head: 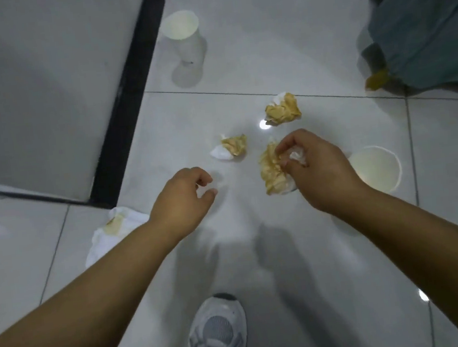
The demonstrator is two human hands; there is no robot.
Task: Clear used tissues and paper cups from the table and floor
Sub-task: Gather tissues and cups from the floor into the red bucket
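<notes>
**Location.** The work is on the tiled floor, beside a dark skirting strip; no worktop is in view.

**Grips.** The right grip is clenched on a crumpled stained tissue, with the fingers pinching its upper edge. Whether the wad rests on the floor or sits just above it cannot be told. A pale scrap shows among the fingers, and what it is cannot be made out. The left grip hovers just left of the wad, loosely curled and grasping nothing visible.

**Other items.**
- A second tissue lies just beyond the two grips.
- A third tissue lies farther off, near a tile joint.
- A flattened tissue lies beside the left forearm, partly covered by it.
- The far cup stands upright by the skirting, well apart from the rest.
- The near cup stands just behind the right wrist, partly hidden.

**Handling assessment.**
- The tissues are judged light, soft and easily compressed. The brown staining suggests they may be damp and prone to tearing, so each is best taken round the bulk of the wad rather than by a corner.
- The cups are judged light and thin-walled, and liable to crush. A gentle hold round the wall or at the rim is advised. Whether any liquid is left in them cannot be told.

**Markings.** No legible writing appears on the cups, the tissues, the shoe or the blue-grey bag.
</notes>
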